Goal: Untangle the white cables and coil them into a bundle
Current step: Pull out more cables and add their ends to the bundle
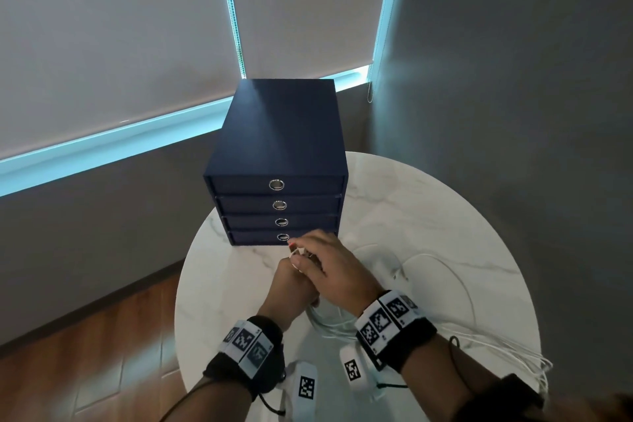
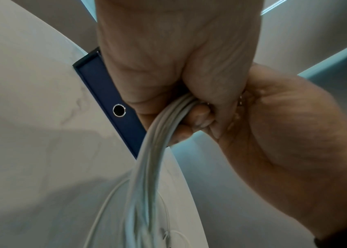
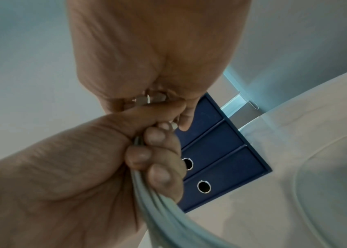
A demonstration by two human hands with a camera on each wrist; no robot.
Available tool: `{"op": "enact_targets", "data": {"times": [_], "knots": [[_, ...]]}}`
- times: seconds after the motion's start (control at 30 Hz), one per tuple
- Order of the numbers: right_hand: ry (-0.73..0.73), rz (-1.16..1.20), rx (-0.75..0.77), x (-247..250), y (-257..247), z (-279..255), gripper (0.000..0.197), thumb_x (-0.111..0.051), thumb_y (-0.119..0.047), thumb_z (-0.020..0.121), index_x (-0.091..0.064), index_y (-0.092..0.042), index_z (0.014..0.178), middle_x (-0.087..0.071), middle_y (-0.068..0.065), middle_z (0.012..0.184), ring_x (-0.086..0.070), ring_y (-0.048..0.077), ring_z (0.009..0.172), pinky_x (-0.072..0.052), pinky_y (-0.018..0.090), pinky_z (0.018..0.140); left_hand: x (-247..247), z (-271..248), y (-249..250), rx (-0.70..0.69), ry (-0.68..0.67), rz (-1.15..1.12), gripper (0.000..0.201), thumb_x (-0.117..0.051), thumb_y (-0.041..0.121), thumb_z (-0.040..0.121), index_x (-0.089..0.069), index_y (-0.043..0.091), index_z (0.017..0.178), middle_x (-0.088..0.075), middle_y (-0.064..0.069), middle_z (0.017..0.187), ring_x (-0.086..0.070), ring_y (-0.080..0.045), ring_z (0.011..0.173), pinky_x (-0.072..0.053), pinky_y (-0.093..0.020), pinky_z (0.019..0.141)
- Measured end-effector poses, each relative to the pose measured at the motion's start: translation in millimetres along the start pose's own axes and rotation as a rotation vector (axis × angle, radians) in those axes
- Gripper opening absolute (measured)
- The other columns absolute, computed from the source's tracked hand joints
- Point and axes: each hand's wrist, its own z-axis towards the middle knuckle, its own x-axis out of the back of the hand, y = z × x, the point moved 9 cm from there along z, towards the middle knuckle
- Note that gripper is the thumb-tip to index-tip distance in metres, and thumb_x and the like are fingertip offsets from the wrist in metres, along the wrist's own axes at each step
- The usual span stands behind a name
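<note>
A bundle of white cables (image 1: 329, 325) hangs in loops from my left hand (image 1: 291, 281), just above the round marble table (image 1: 236, 288). In the left wrist view my left hand (image 2: 189, 107) has its fingers curled round the cable bundle (image 2: 153, 151). My right hand (image 1: 325, 260) lies over the top of the left and pinches a strand of cable between thumb and fingers. In the right wrist view my right hand (image 3: 151, 100) closes on something small and white above the left fingers (image 3: 157, 139), which wrap the bundle (image 3: 163, 209). Loose cable (image 1: 462, 284) trails across the table to the right.
A dark blue drawer unit (image 1: 277, 147) with ring pulls stands at the table's back, right beyond my hands. A cable plug (image 1: 399, 273) lies to their right. Several strands (image 1: 534, 363) run over the table's right edge. Wooden floor shows on the left.
</note>
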Motion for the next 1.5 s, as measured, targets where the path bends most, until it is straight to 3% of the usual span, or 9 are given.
{"op": "enact_targets", "data": {"times": [0.23, 0.33, 0.5, 0.73, 0.8, 0.9, 1.03, 1.17, 1.5], "knots": [[0.01, 0.051, -0.173, -3, 4, -1, 0.06, -0.059, -0.056, 0.086, -0.045, -0.033, 0.14, -0.053, -0.01, 0.133, -0.047, 0.007, 0.124, -0.04, 0.029, 0.105, -7, -3, 9, -0.072, -0.075, 0.097, 0.022, -0.052, -0.01, 0.095, -0.06, 0.01, 0.089, -0.06, -0.014, 0.079, -0.059, -0.029, 0.067, -0.054, -0.042, 0.061], [0.029, -0.072, -0.033, -4, -9, -2, 0.04, -0.052, -0.038, 0.095, -0.052, -0.03, 0.134, -0.055, -0.008, 0.122, -0.05, 0.011, 0.116, -0.042, 0.026, 0.1, -4, -4, 13, -0.08, -0.057, 0.104, 0.019, -0.055, -0.016, 0.092, -0.062, -0.002, 0.102, -0.061, -0.003, 0.085, -0.059, -0.009, 0.074, -0.052, -0.017, 0.066], [0.14, -0.046, -0.047, 3, 4, -2, 0.03, -0.039, -0.025, 0.099, -0.064, -0.01, 0.094, -0.058, -0.001, 0.097, -0.057, 0.014, 0.09, -0.049, 0.038, 0.086, -10, -1, 14, -0.041, -0.091, 0.133, 0.024, -0.06, -0.018, 0.083, -0.061, 0.005, 0.077, -0.063, -0.012, 0.072, -0.058, -0.016, 0.064, -0.05, -0.021, 0.055], [-0.053, 0.148, -0.114, -8, 10, -9, 0.051, -0.038, -0.043, 0.103, -0.034, -0.026, 0.151, -0.033, -0.011, 0.156, -0.028, -0.002, 0.142, -0.022, 0.022, 0.118, -8, 1, 1, 0.03, -0.037, -0.03, 0.012, -0.052, -0.015, 0.09, -0.059, -0.007, 0.083, -0.058, -0.023, 0.071, -0.052, -0.026, 0.067, -0.049, -0.044, 0.061], [0.068, 0.448, -0.221, -4, 26, -18, 0.061, -0.042, -0.051, 0.098, -0.023, -0.034, 0.153, -0.024, -0.018, 0.157, -0.023, -0.006, 0.142, -0.022, 0.019, 0.114, -6, 0, 2, 0.051, -0.025, -0.18, 0.016, -0.053, -0.014, 0.086, -0.065, -0.003, 0.084, -0.059, -0.016, 0.067, -0.05, -0.024, 0.061, -0.045, -0.036, 0.056], [-0.047, 0.612, -0.37, -30, 44, -40, 0.06, -0.053, -0.055, 0.092, -0.031, -0.039, 0.146, -0.053, -0.011, 0.136, -0.06, 0.0, 0.11, -0.045, 0.021, 0.09, 0, 4, 3, 0.111, 0.032, -0.441, 0.01, -0.063, -0.004, 0.089, -0.062, 0.003, 0.082, -0.058, -0.01, 0.065, -0.054, -0.022, 0.059, -0.047, -0.033, 0.059], [-0.267, 0.29, -0.377, -50, 57, -61, 0.033, -0.057, -0.051, 0.09, -0.061, -0.019, 0.095, -0.06, -0.001, 0.069, -0.051, 0.014, 0.056, -0.043, 0.037, 0.058, 2, 13, -6, 0.18, 0.106, -0.654, 0.028, -0.066, -0.003, 0.09, -0.05, 0.014, 0.075, -0.046, -0.002, 0.058, -0.046, -0.016, 0.048, -0.051, -0.033, 0.058], [-0.278, 0.027, -0.326, -44, 61, -63, 0.037, -0.047, -0.049, 0.097, -0.06, -0.016, 0.09, -0.063, 0.001, 0.077, -0.058, 0.016, 0.066, -0.044, 0.033, 0.064, -1, 10, -10, 0.169, 0.086, -0.678, 0.016, -0.07, 0.001, 0.089, -0.06, 0.013, 0.084, -0.063, -0.005, 0.075, -0.065, -0.023, 0.071, -0.053, -0.044, 0.087], [-0.114, -0.339, -0.24, -43, 67, -62, 0.038, -0.033, -0.048, 0.1, -0.055, -0.018, 0.107, -0.069, 0.012, 0.093, -0.065, 0.035, 0.083, -0.044, 0.036, 0.065, -20, 2, -42, 0.345, 0.108, -0.87, 0.027, -0.052, 0.025, 0.104, -0.051, 0.011, 0.081, -0.051, -0.005, 0.065, -0.066, -0.03, 0.08, -0.048, -0.046, 0.087]]}}
